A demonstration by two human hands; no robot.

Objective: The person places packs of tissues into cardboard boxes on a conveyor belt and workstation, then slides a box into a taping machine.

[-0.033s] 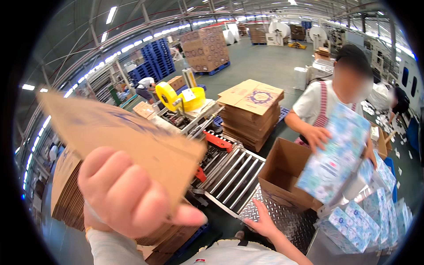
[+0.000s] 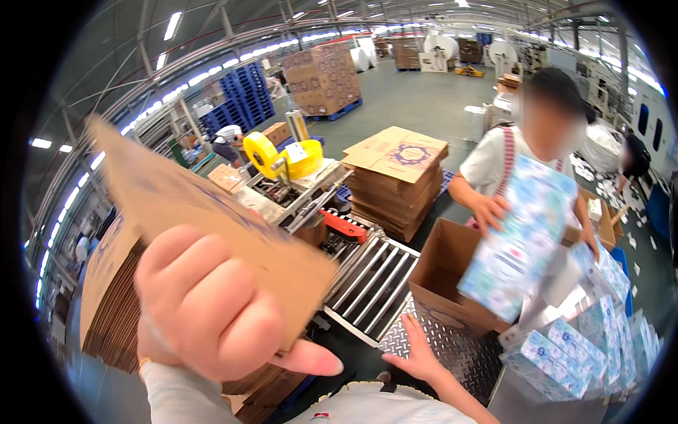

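My left hand (image 2: 212, 304) is closed round the near edge of a folded-flat cardboard carton (image 2: 219, 212), raised at the left and slanting down to the right. Its far edge is blurred. My right hand (image 2: 418, 353) is held low with fingers spread, holding nothing, over or beside a diamond-plate metal surface (image 2: 487, 357); I cannot tell whether it touches. Just beyond stands an open brown carton (image 2: 441, 272). Across from me a co-worker's hands hold a block of blue-and-white floral packs (image 2: 522, 233) tilted at the carton's right side.
A roller conveyor (image 2: 371, 290) leads to a taping machine with yellow tape rolls (image 2: 304, 159). Stacked flat cartons (image 2: 395, 191) stand beyond, more (image 2: 109, 304) at left. Several floral packs (image 2: 558, 364) lie on the metal table at right. Paper scraps litter the far-right floor.
My left hand and the flat carton have shifted slightly right, the carton's right corner dropping a little. The co-worker's packs have moved left toward the open carton. My right hand stays spread.
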